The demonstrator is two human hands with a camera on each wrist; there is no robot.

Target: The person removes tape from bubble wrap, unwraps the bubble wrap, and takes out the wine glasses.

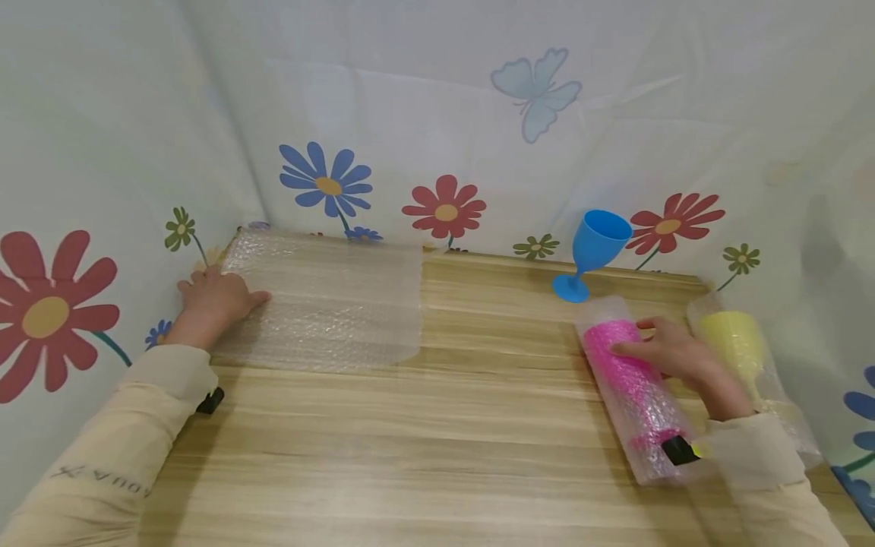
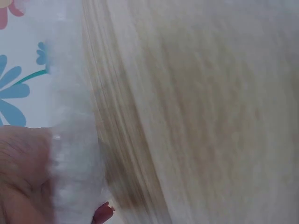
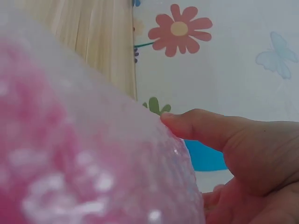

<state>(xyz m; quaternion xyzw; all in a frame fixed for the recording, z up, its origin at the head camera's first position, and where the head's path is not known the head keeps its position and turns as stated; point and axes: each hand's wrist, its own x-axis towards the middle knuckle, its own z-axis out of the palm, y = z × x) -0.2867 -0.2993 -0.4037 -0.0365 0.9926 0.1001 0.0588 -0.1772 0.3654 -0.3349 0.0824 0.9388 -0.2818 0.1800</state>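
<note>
In the head view a bubble wrap sheet (image 1: 328,304) lies at the back left of the table. My left hand (image 1: 215,300) grips its left edge, thumb pointing right. The left wrist view has the sheet's edge (image 2: 74,154) running in front of part of the hand (image 2: 23,172). My right hand (image 1: 673,353) holds a pink goblet (image 1: 625,365) rolled in bubble wrap, near its upper end. The right wrist view shows the thumb (image 3: 201,126) against the wrapping; the other fingers are mostly hidden.
A blue goblet (image 1: 591,251) stands unwrapped at the back right. Beside the right forearm lies a yellow goblet (image 1: 734,342) in bubble wrap. Flower-printed cloth (image 1: 383,114) rises behind the wood-grain table (image 1: 410,456) and along both sides.
</note>
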